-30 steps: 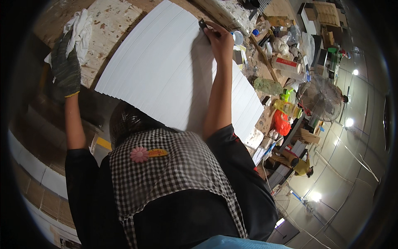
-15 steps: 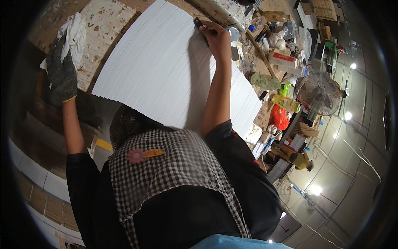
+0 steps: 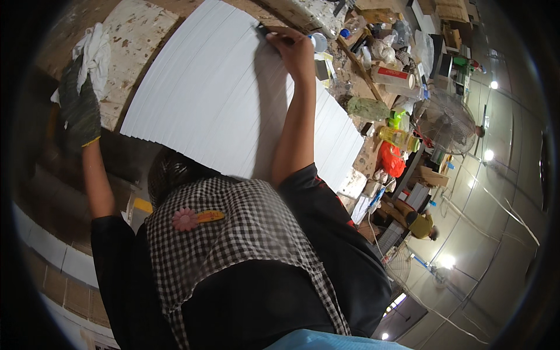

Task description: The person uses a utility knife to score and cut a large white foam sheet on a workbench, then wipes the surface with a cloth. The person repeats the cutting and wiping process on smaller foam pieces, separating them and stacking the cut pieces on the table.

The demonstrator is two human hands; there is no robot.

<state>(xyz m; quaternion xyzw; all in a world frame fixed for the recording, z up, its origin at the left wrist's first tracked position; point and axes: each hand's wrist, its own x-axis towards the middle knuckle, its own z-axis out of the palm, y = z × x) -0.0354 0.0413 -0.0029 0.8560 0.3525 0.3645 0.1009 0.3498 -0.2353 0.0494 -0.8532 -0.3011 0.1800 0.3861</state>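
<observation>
A wide fan of overlapping white sheets lies across the work table in front of me. My right hand, bare, reaches over it to the far edge. Its fingers pinch a small black block-like piece, whose exact kind is not clear, against the top sheets. At the far left, my left hand wears a dark knitted glove with a yellow cuff edge. A crumpled white cloth is bunched in its fingers, beside the sheets and above a stained pale board.
Right of the sheets, the table carries clutter: a white cylindrical container, a yellow-capped bottle, a red plastic bag and a wooden stick. A standing fan and another person are farther right.
My right hand and the black piece have slid slightly left along the sheets. The whole view has shifted a little too. My left hand keeps the cloth.
</observation>
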